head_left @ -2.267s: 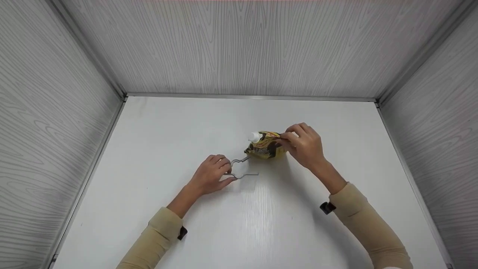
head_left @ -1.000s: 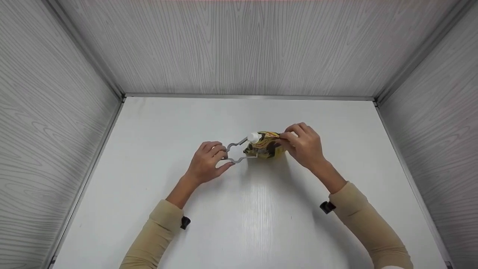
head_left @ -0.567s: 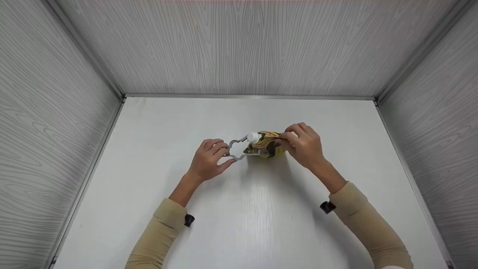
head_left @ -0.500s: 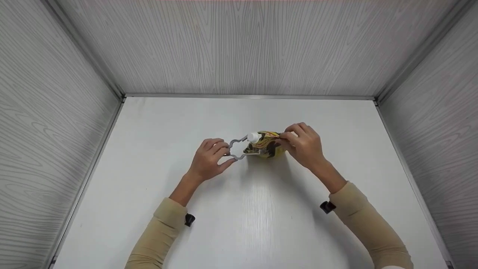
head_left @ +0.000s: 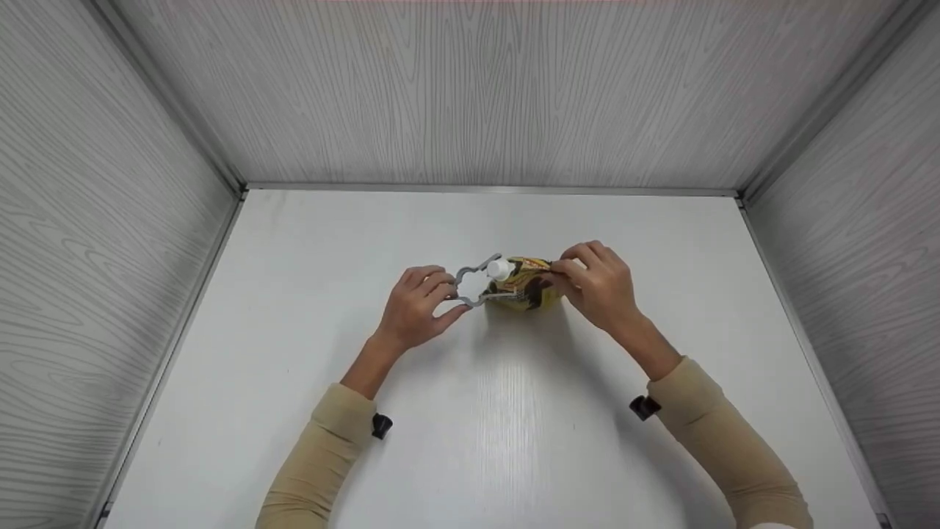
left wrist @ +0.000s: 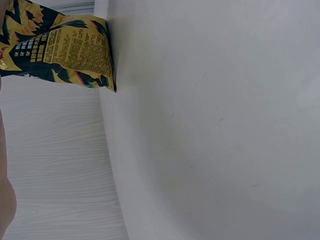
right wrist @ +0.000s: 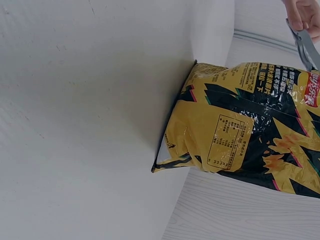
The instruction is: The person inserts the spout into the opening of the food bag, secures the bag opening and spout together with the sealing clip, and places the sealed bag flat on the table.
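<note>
The left hand (head_left: 417,305) holds a grey two-armed clip (head_left: 470,301) with wavy bends, its arms spread apart. These arms reach either side of the left end of a yellow-and-black snack bag (head_left: 540,290), where a white cap-like piece (head_left: 500,270) shows at the top. The right hand (head_left: 598,286) pinches the bag's top right end. In the right wrist view the bag (right wrist: 220,125) stands upright with its printed side showing, and the clip (right wrist: 306,47) overlaps its upper part. The left wrist view shows the bag's lower portion (left wrist: 75,47).
The hands work over a white tabletop (head_left: 440,455). Grey wood-grain panels (head_left: 470,95) rise at the back and both sides, meeting the table at a metal strip (head_left: 367,188). A small black device (head_left: 645,407) sits at each sleeve cuff.
The left hand has moved up and right with the clip, bringing its arms from below the bag to both sides of its left end. The right hand and bag stay nearly still.
</note>
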